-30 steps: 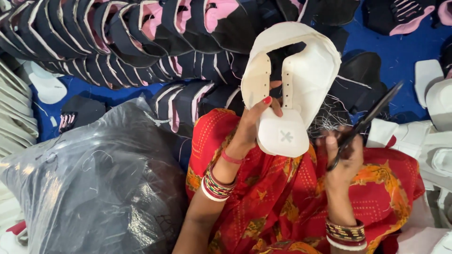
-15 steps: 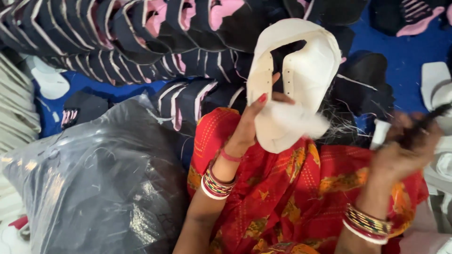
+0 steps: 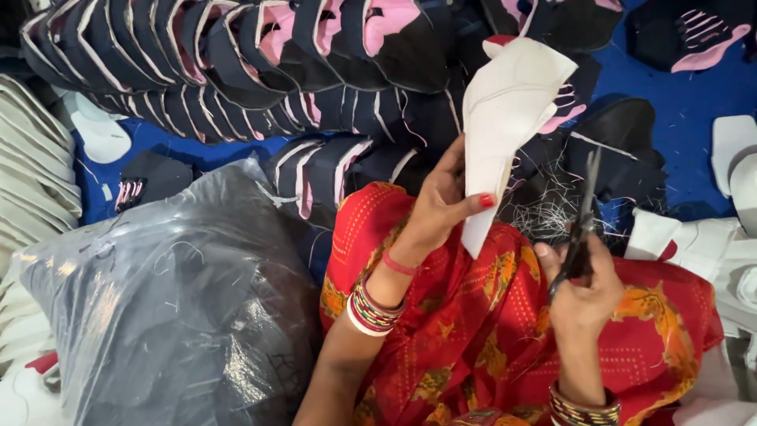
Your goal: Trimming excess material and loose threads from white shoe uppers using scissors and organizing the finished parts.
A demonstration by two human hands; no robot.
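1. My left hand (image 3: 441, 209) pinches the white shoe upper (image 3: 505, 118); it's now folded edge-on, no longer facing me, raised over the dark uppers (image 3: 236, 55).
2. My right hand (image 3: 583, 288), closed around the black scissors (image 3: 582, 225), is back in toward my lap, blades up.
3. The grey plastic bag (image 3: 173, 315) is unchanged.

Matt white fabric shoe upper (image 3: 505, 118), dark metal scissors (image 3: 579, 229), glossy plastic bag (image 3: 173, 308).

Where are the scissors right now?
In the head view, the scissors are on the right side, held in the person's right hand above the red cloth, blades pointing up, just right of the white shoe piece.
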